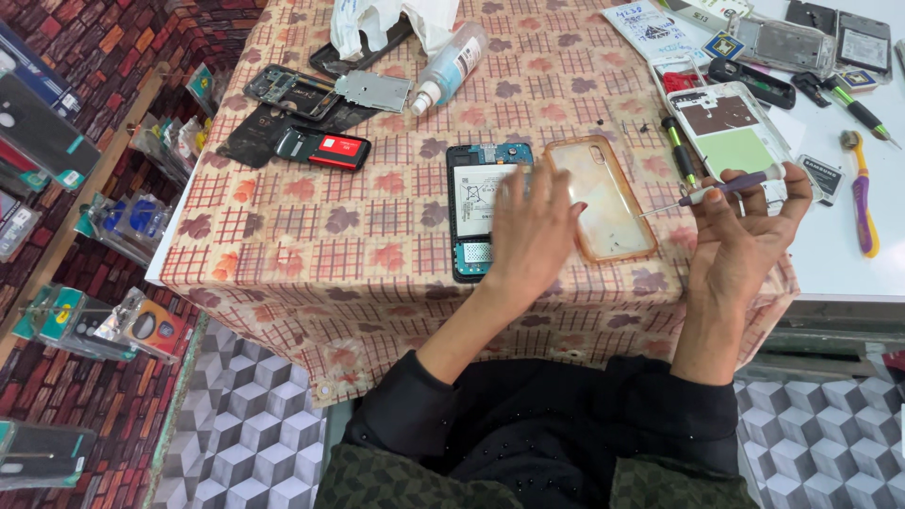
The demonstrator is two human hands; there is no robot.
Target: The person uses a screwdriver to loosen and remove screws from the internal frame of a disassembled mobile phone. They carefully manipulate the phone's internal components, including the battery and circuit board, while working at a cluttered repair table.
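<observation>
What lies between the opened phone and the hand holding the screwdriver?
In the head view, a clear amber-rimmed phone case lies on the tablecloth between the opened phone and the right hand holding the screwdriver; the left hand partly overlaps both.

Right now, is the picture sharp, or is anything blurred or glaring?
Head view: even light, soft shadows; the left hand over the opened phone is slightly motion-blurred; the right hand with its screwdriver is sharper; the white table looks bright; edges bend a little.
</observation>
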